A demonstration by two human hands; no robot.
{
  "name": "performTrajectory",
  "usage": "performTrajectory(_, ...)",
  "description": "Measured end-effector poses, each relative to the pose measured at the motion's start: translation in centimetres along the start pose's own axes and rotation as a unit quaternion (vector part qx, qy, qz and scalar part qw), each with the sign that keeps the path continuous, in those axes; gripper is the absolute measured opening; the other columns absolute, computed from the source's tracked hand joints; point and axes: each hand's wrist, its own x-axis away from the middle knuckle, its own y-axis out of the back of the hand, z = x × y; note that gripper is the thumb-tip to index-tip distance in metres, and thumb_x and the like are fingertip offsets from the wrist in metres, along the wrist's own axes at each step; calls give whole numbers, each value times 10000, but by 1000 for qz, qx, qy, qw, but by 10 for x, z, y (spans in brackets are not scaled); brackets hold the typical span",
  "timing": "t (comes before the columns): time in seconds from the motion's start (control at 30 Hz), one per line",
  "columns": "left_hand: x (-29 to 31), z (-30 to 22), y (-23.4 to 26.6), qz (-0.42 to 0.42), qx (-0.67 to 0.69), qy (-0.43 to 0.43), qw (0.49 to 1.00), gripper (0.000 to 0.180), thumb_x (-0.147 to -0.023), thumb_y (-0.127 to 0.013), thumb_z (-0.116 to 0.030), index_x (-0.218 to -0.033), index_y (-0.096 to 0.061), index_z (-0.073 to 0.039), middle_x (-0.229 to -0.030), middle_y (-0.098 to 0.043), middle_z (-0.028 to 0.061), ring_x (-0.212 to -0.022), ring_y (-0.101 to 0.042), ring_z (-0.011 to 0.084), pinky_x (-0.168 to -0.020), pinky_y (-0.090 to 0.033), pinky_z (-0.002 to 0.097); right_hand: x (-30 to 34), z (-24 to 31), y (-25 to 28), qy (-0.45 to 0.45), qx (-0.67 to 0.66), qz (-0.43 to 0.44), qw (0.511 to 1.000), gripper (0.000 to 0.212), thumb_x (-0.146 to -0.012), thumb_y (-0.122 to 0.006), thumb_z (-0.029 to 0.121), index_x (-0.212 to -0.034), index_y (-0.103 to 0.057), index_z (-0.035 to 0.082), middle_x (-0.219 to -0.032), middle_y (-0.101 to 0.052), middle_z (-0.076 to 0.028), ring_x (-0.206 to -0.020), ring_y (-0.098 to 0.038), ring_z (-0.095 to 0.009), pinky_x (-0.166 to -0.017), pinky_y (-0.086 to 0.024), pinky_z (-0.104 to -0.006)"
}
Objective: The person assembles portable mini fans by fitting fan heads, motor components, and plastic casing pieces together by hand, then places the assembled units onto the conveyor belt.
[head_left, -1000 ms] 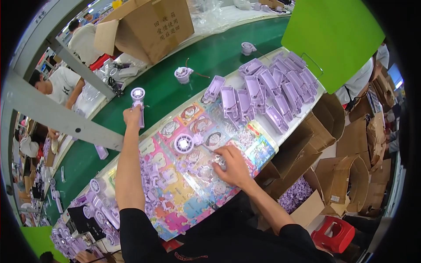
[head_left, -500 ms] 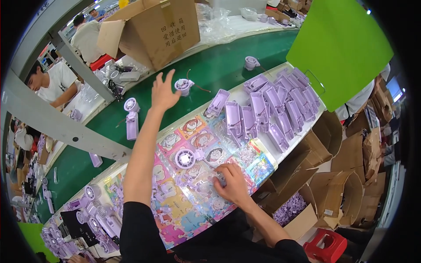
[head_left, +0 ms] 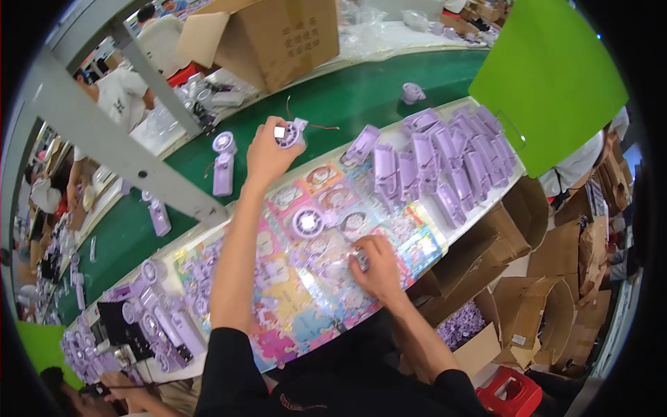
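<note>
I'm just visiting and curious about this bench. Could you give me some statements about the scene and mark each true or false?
1. The left hand is on a round lilac part above the green belt. True.

2. The right hand is inside the large cardboard box. False: the right hand is at the colourful sheet, on the near side of the belt.

3. Another lilac part with a round ring lies on the colourful sheet. True.

4. The heaped casings to the right of the sheet are black. False: they are lilac casings.

5. A red stool shows at the lower right of the picture. True.
</note>
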Motion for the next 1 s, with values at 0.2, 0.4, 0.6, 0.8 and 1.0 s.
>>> performTrajectory(0.2, 166, -42, 54, -81, 119, -84, 986, 509, -651, -811, -109, -1120, -616, -66, -1039, -619, 140, -918, -648, 341, -810, -528, 400, 7, 10, 3, 71, 72, -25, 995, 374, -747, -768, 124, -1099, -660, 61, -1109, -624, -113, -1003, -599, -325, -871, -488, -435)
performTrajectory(0.4, 296, -64, 78, -28, 189, 28, 981, 452, -615, -748, -21, -1044, -605, -31, -1008, -622, 141, -923, -619, 317, -835, -507, 379, -5, 42, -13, 217, 75, 179, 957, 635, -698, -777, 148, -1315, -627, 156, -1211, -621, -78, -1004, -586, -301, -873, -490, -434)
performTrajectory(0.6, 329, -55, 75, -42, 163, 43, 985, 433, -627, -751, -38, -1031, -595, -34, -1013, -603, 121, -940, -600, 295, -836, -493, 362, 7, 53, -54, 153, 3, 121, 981, 295, -842, -736, 140, -1117, -638, 96, -992, -607, -108, -898, -602, -309, -754, -508, -406)
performTrajectory(0.8, 342, -29, 63, -54, 245, 78, 965, 444, -627, -748, -14, -1040, -586, -38, -1033, -587, 93, -936, -601, 245, -840, -490, 341, -18, 45, -15, 37, -133, 207, 969, 367, -917, -672, 99, -1269, -573, 69, -971, -603, -96, -794, -619, -242, -706, -533, -358)
performTrajectory(1.0, 326, -49, 69, -97, 107, 30, 989, 443, -628, -741, -41, -1051, -611, -51, -1062, -605, 127, -941, -606, 310, -846, -484, 394, -13, 73, 40, -179, -495, 197, 827, 343, -957, -622, -30, -1293, -583, 23, -1102, -597, -15, -908, -580, -74, -785, -500, -246)
